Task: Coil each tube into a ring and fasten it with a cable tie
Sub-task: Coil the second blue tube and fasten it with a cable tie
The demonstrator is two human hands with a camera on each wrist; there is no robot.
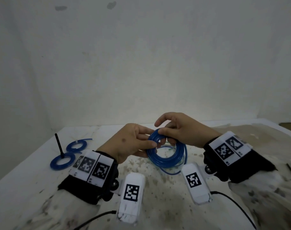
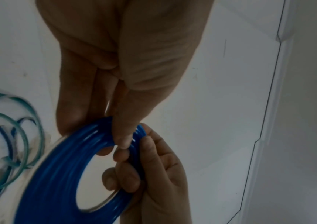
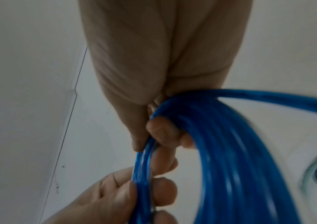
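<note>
Tube coil (image 1: 166, 151), blue and wound into several loops, hangs between my two hands above the table (image 1: 158, 183). My left hand (image 1: 129, 143) pinches its upper-left rim, thumb on the near face and fingers behind; in the left wrist view the thumb tip (image 2: 123, 136) presses flat across the blue strands. My right hand (image 1: 179, 130) grips the same rim just beside that pinch, on the far side of it: the thumb lies on top, curled fingers hook through the coil's opening, and the forefinger is lifted clear. The right wrist view shows my fingers (image 3: 161, 131) wrapped round the bundle, with the left hand's fingertips touching the strands right below them. From the two grips the coil hangs down and toward me, its lower arc near the tabletop; whether it touches, I cannot tell. A loose thinner strand (image 1: 171, 171) trails under the coil onto the table. Left of the coil, well apart, two finished blue rings (image 1: 62, 161) lie flat on the table, the nearer one round a black upright peg (image 1: 59, 145).
</note>
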